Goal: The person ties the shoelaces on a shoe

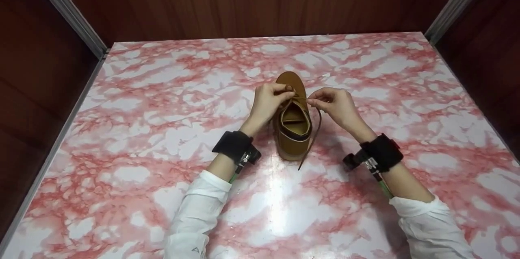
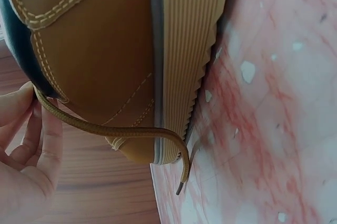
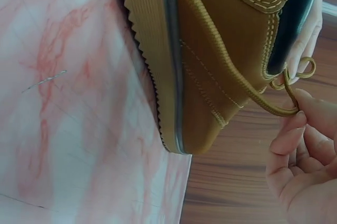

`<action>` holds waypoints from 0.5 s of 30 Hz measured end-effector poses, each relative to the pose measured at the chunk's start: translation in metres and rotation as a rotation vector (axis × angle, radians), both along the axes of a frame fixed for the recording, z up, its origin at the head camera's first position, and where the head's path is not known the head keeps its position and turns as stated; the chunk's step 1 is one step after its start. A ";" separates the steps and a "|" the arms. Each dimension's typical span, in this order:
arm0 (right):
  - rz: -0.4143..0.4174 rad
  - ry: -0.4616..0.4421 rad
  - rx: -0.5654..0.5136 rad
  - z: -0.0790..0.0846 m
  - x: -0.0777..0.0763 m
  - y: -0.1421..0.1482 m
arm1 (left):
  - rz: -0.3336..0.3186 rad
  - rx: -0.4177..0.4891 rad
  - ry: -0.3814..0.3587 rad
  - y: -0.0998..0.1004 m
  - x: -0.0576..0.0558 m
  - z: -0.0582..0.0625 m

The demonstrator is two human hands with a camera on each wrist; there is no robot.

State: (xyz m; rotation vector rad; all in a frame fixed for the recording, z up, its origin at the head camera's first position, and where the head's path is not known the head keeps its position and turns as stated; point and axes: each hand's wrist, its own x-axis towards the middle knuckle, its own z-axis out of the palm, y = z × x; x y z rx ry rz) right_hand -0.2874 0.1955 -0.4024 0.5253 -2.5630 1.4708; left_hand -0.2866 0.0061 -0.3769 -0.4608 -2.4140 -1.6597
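Observation:
A tan-brown lace-up shoe [image 1: 293,145] stands on its sole, toe pointing away from me and its opening facing me. My left hand [image 1: 268,100] is at the left of the lacing, thumb and fingers pinching the shoelace [image 2: 95,127], whose tipped end hangs down the shoe's side in the left wrist view. On the other side, my right hand [image 1: 337,104] pinches a stretch of lace between thumb and index finger. From that pinch the long lace [image 3: 210,29] droops along the shoe's right side. A small lace loop [image 3: 311,67] shows by the left fingers in the right wrist view.
The shoe stands on a table [image 1: 162,96] with a red and white marbled top. Dark reddish wood panels [image 1: 243,3] rise at the back and both sides, with grey metal strips [image 1: 69,11] at the corners. Each wrist wears a black band [image 1: 232,145] with a small camera.

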 end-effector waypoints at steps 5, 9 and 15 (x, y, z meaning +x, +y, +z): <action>-0.015 0.111 0.039 0.026 0.023 -0.016 | 0.016 -0.010 0.028 0.000 -0.001 -0.002; -0.020 0.174 0.063 0.037 0.033 -0.026 | 0.010 -0.009 0.035 0.000 0.000 -0.001; 0.000 0.193 0.087 0.031 0.026 -0.027 | -0.007 0.027 0.008 0.000 0.000 -0.001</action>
